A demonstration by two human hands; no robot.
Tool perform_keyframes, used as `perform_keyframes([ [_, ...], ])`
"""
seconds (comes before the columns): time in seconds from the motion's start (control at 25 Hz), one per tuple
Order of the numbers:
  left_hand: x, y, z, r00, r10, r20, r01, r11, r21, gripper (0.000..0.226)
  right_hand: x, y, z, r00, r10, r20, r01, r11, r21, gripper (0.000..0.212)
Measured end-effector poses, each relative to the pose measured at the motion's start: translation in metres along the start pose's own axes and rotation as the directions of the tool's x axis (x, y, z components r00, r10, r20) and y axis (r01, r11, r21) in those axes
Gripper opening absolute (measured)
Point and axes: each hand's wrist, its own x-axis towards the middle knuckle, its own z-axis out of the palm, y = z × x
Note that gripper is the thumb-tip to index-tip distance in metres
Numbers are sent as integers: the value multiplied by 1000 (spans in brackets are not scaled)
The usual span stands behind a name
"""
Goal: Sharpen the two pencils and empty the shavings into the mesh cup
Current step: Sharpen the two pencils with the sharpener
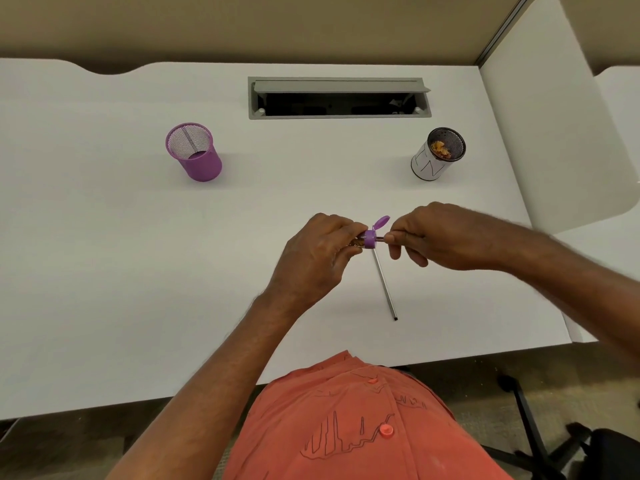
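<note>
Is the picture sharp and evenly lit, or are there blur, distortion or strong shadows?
Head view: even, soft light, only faint shadows beside the purple mesh cup and the pencil on the desk; no glare. Wide-angle lens bends the desk edge and stretches the forearms. The purple sharpener is slightly soft.

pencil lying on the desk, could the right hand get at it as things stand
Probably not yet: the right hand is pinching the other pencil in the purple sharpener. Otherwise the way looks free; the spare pencil lies bare on the desk just below it.
</note>
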Motion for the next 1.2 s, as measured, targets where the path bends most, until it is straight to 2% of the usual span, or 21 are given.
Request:
perform_keyframes([
  [0.12,1,-8,1,998,-47,-38,45,997,-56,27,-6,4,4,999,17,-36,-13,994,105,37],
  [0.24,-1,-20,0,988,-124,-91,109,982,-155,28,-13,11,15,991,48,-121,-5,942,335,34],
  [0.4,-4,-31,0,972,-208,-108,175,949,-261,30,-13,14,50,975,134,-177,18,748,664,26],
  [0.48,-5,-34,0,970,-216,-110,180,946,-270,30,-6,12,70,965,186,-182,26,628,778,29],
  [0.56,-6,-34,1,971,-214,-108,178,946,-273,30,5,11,92,947,254,-194,28,538,842,32],
  [0.68,-8,-34,3,973,-206,-100,172,947,-273,31,28,12,124,900,373,-227,17,489,872,27],
  [0.84,-15,-36,4,976,-205,-76,177,945,-276,30,56,20,156,861,468,-201,4,388,921,22],
  [0.92,-18,-37,5,976,-208,-67,183,945,-271,30,68,22,168,826,524,-209,-43,428,903,19],
  [1.08,-24,-39,4,975,-213,-54,191,944,-269,30,85,22,190,771,572,-278,-203,636,745,20],
  [1.2,-27,-40,2,977,-209,-49,189,944,-272,30,91,23,201,749,597,-286,-277,675,684,20],
])
